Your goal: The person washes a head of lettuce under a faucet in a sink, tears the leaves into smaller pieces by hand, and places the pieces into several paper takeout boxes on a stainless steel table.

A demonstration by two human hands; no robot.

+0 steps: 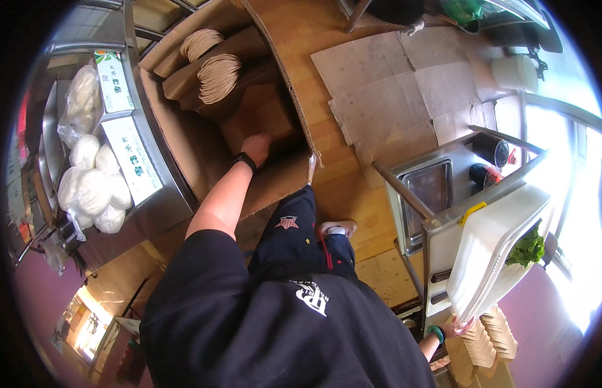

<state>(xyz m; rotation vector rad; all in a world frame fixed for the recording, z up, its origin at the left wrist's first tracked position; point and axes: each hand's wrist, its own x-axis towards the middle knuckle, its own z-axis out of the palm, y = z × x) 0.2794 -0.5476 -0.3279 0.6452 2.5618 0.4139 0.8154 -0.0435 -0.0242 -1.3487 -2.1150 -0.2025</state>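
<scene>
My left hand (258, 147), with a black watch at the wrist, reaches down into a large open cardboard box (196, 162). Its fingers are hidden against the dark inside, so their grip does not show. Two stacks of nested kraft paper containers, the nearer stack (219, 78) and the farther stack (201, 44), stand in the box beyond the hand. Far to my right, my right hand (457, 329) with a green bracelet is at the lower corner of a white plastic basket (480, 252). Nested kraft paper trays (478, 345) lie right beside its fingers; whether it grips anything is unclear.
White boxes bearing writing (132, 160) and bagged white dough-like lumps (90, 186) sit on a metal counter at left. A metal cart (427, 218) holds a clear-lidded tray and dark jars. Leafy greens (526, 247) lie in the basket. Flattened cardboard (378, 87) covers the floor.
</scene>
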